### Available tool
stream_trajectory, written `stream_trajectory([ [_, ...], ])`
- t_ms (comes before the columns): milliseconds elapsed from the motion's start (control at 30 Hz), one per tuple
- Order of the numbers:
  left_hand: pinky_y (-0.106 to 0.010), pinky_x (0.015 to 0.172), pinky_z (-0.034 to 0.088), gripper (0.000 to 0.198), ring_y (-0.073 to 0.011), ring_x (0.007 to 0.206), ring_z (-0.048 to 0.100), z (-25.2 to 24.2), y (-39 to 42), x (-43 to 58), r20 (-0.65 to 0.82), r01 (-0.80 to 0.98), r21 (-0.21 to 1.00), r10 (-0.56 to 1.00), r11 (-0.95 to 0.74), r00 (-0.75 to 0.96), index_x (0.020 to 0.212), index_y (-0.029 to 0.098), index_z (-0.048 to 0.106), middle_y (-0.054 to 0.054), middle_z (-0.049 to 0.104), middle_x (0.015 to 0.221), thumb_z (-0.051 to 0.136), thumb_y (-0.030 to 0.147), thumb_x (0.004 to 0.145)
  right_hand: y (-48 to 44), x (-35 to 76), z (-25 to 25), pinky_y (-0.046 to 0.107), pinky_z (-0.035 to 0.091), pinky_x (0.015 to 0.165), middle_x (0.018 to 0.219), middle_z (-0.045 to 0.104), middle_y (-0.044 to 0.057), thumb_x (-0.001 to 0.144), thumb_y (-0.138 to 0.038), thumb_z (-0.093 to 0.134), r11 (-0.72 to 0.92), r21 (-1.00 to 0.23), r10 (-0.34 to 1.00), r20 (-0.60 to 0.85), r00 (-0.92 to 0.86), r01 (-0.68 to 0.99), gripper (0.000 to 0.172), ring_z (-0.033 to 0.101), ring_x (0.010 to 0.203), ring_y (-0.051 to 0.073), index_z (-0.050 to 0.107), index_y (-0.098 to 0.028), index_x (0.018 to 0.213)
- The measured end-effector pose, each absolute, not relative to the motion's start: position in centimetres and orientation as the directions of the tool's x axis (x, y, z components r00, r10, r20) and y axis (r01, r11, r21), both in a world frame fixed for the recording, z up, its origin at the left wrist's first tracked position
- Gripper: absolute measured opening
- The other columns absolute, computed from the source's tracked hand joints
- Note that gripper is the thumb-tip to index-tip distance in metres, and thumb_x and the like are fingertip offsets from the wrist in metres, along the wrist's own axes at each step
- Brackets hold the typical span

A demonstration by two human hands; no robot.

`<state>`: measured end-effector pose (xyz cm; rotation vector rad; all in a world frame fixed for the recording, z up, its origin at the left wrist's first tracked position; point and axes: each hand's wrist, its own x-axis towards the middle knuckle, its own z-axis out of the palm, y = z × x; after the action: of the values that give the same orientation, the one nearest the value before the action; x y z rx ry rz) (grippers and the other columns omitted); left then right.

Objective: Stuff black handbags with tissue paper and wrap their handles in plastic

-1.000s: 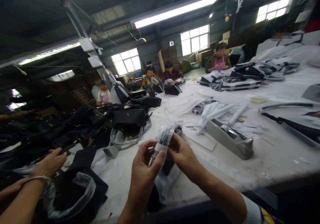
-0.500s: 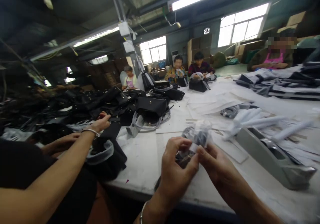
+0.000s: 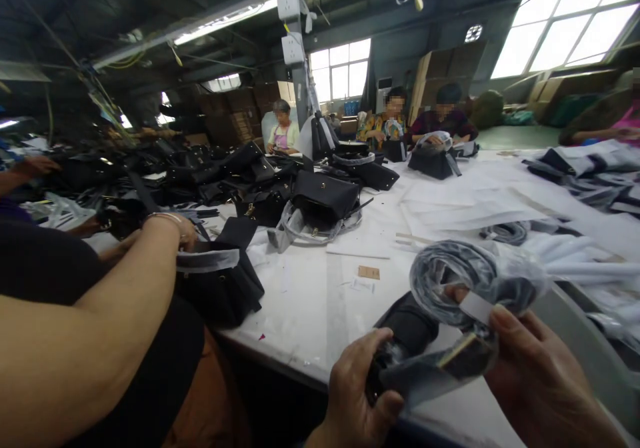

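My right hand [image 3: 540,361] grips a coiled strap [image 3: 427,271] wrapped in clear plastic, pinching a small white tag [image 3: 476,307] between thumb and fingers. From the coil a plastic-covered end with a gold-coloured metal part [image 3: 457,349] hangs toward my left hand [image 3: 357,385]. Those left fingers curl round the near end of a black bag [image 3: 413,325] at the table's front edge. The coil and its loose end partly cover this bag.
To the left, a co-worker's arm [image 3: 145,268] reaches into another black bag [image 3: 220,288]. A black bag with wrapped handles [image 3: 325,198] lies beyond on the white table [image 3: 305,315]. At right stand a grey tape dispenser [image 3: 575,328] and white rolls [image 3: 590,258]. More people work across the table.
My hands have moved apart, and the wrapped coil has come up and right in my right hand. My left hand is now on the black bag. The co-worker's arm has drawn back. The view has shifted.
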<state>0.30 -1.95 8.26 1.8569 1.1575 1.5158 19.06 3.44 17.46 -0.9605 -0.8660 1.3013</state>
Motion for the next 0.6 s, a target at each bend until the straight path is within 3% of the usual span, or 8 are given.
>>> stream_trajectory([
  [100,-0.041,0.097,0.052,0.063,-0.0291,0.111,0.065,8.3,-0.9,0.7,0.454,0.104,0.883,0.889,-0.458,0.063,0.128,0.018,0.061,-0.015,0.069,0.118,0.039,0.067,0.094,4.7,18.3,18.3,0.042,0.061,0.084,0.117,0.072,0.011,0.079,-0.046,0.074,0.031,-0.913,0.998,0.004,0.066,-0.406,0.048,0.070,0.103,0.031,0.066,-0.027,0.122],
  [200,-0.037,0.089,0.056,0.059,-0.0257,0.099,0.070,8.2,1.4,0.5,0.322,-0.039,0.947,0.937,-0.320,0.136,0.113,0.014,0.068,-0.014,0.073,0.106,0.033,0.060,0.099,5.8,18.8,18.1,0.037,0.063,0.078,0.109,0.075,0.010,0.081,-0.048,0.071,0.012,-0.916,0.997,-0.021,0.079,-0.401,0.039,0.073,0.096,0.028,0.071,-0.024,0.111],
  [300,-0.031,0.081,0.058,0.035,-0.0205,0.086,0.073,6.9,5.7,-1.2,0.181,0.221,0.961,0.983,-0.168,-0.041,0.108,0.015,0.067,-0.010,0.074,0.097,0.054,0.044,0.095,6.4,20.1,16.8,0.035,0.063,0.078,0.107,0.076,0.009,0.082,-0.049,0.069,-0.033,-0.913,0.993,-0.076,0.090,-0.407,0.035,0.072,0.096,0.028,0.074,-0.024,0.107],
  [433,-0.033,0.085,0.056,0.020,-0.0180,0.085,0.070,4.7,13.2,-4.2,0.121,0.437,0.898,0.980,-0.041,-0.157,0.106,0.015,0.067,-0.009,0.072,0.101,0.057,0.027,0.093,6.4,21.1,15.4,0.035,0.060,0.090,0.120,0.071,0.008,0.088,-0.046,0.063,-0.021,-0.912,0.994,-0.063,0.091,-0.410,0.035,0.067,0.110,0.027,0.071,-0.027,0.116],
  [600,-0.046,0.092,0.052,0.021,-0.0219,0.100,0.064,2.9,19.8,-4.8,0.045,0.633,0.773,0.992,0.041,-0.120,0.103,0.015,0.066,-0.007,0.066,0.111,0.067,0.032,0.090,6.1,21.2,14.8,0.036,0.049,0.106,0.127,0.068,0.010,0.087,-0.047,0.063,-0.052,-0.938,0.998,-0.059,0.011,-0.344,0.039,0.061,0.121,0.029,0.072,-0.024,0.117],
])
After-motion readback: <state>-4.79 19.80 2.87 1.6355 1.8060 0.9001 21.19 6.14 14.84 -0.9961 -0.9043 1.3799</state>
